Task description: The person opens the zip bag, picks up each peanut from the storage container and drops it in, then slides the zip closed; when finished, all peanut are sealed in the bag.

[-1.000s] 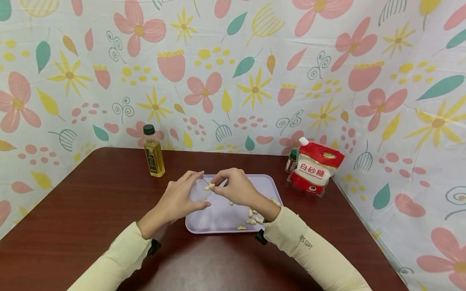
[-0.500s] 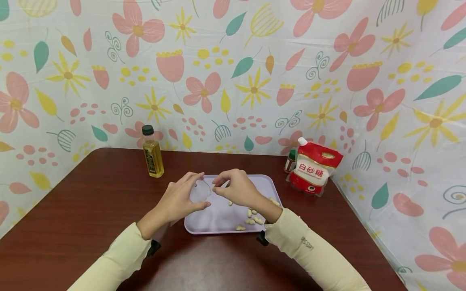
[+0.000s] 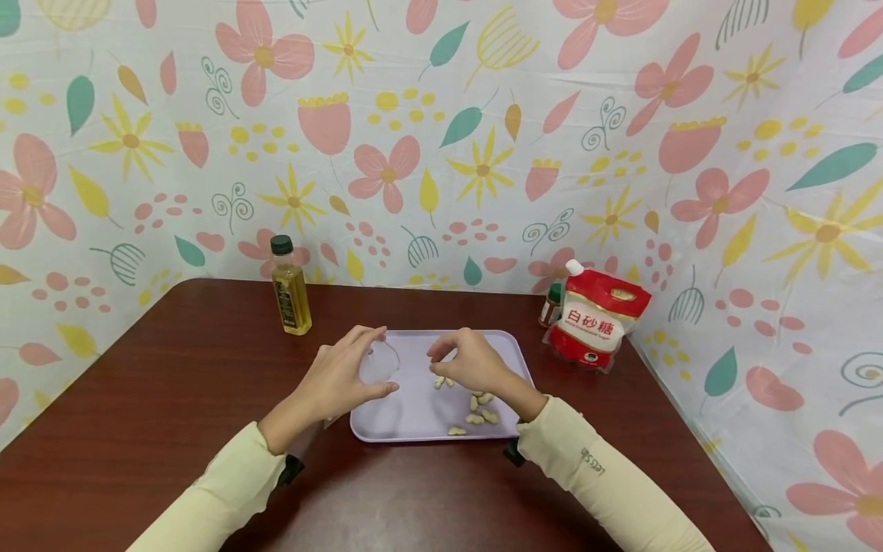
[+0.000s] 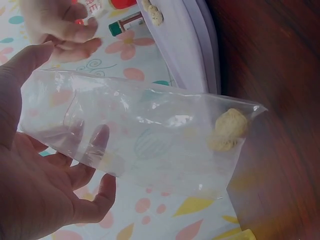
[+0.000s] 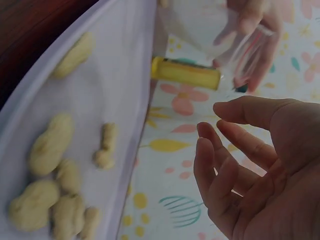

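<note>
My left hand (image 3: 338, 377) holds a clear plastic bag (image 4: 160, 137) by its mouth, thumb and fingers spread so the mouth gapes. Peanuts in their shells (image 4: 231, 125) lie at the bottom of the bag in the left wrist view. To the right, my right hand (image 3: 476, 366) hovers over the lilac tray (image 3: 414, 410), fingers loosely bent and nothing between them. In the right wrist view, several unshelled peanuts (image 5: 51, 145) lie on the tray below that hand. The head view shows them mostly on its right half.
A bottle of yellow oil (image 3: 292, 295) stands at the back left of the brown table (image 3: 172, 383). At the back right are a red and white sugar bag (image 3: 593, 318) and a small green-capped jar (image 3: 552, 305). A flowered cloth (image 3: 441, 153) hangs behind.
One second ago my right hand pinched a peanut at the bag's mouth. It has let the peanut go and moved right, over the tray. My left hand has stayed in place with the bag.
</note>
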`<state>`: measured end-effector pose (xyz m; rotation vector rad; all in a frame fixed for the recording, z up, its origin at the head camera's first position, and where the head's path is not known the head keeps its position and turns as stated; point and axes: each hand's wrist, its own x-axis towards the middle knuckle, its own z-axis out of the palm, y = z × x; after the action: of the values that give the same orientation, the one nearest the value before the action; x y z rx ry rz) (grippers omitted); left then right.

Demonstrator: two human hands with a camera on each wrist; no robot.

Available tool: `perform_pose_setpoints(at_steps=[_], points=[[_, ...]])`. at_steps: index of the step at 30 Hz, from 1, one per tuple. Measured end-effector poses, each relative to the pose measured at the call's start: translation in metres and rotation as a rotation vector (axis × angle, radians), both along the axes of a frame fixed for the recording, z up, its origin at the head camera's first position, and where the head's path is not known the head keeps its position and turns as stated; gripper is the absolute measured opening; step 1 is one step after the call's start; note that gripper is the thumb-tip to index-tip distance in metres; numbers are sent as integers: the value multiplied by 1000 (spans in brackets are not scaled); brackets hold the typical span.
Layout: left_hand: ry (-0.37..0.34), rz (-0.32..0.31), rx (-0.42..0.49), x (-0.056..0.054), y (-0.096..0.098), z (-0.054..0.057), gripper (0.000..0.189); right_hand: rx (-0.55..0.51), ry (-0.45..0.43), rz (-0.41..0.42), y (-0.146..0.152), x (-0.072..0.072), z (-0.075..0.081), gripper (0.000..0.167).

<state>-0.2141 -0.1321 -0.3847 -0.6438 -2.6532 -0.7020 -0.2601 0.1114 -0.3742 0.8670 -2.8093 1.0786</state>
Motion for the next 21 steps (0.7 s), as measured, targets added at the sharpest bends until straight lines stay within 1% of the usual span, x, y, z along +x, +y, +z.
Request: perform_pose_setpoints(at_steps=[4,11,16,21], points=[[10,3,7,0,-1,0,84,39,-1,2,8,-9,-9,12],[-8,2,6,0,-1,-1,84,86,-61,21,18,-23,-19,21],[12,-5,16,-1,-1,-1,85,120,-95,0,22,-30,-25,26],[19,-10,22,-1,0,-1,85,171,-112,-31,23,-33,-29,29]])
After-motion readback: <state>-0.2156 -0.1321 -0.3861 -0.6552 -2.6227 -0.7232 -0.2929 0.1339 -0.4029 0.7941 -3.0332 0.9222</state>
